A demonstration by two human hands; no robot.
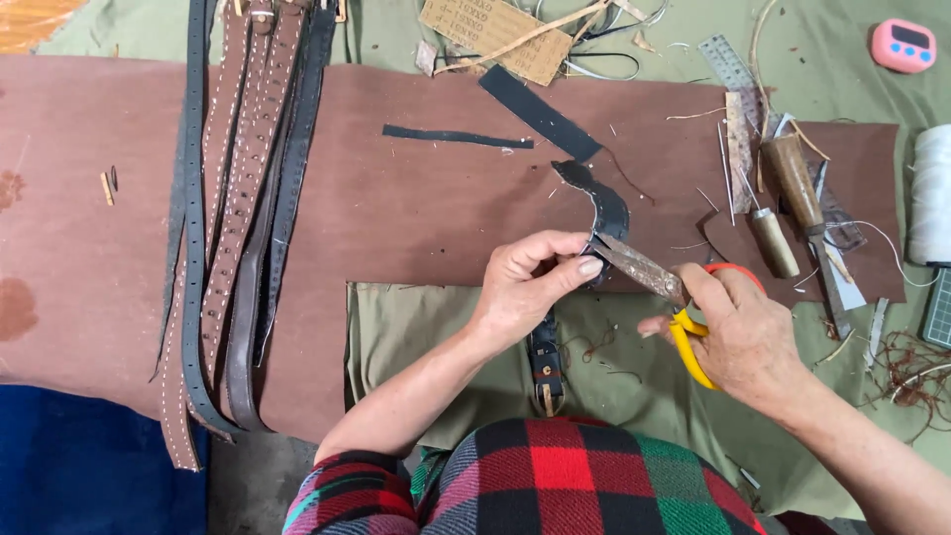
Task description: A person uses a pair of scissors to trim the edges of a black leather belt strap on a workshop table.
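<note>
Left hand (525,282) pinched shut on dark leather strap (599,213), right hand (738,332) closed around yellow-handled scissors (659,287) biting it; blades near thumb, slip likely to nick.

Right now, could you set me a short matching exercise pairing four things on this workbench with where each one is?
Things:
1. scissors
2. pink timer
3. bundle of belts
4. white thread spool

Places:
A. far right corner of the bench
B. lying lengthwise along the left side
C. in the right hand, cutting a dark strap that the left hand pinches
D. right edge, below the timer

Pairs: 1-C, 2-A, 3-B, 4-D
</note>
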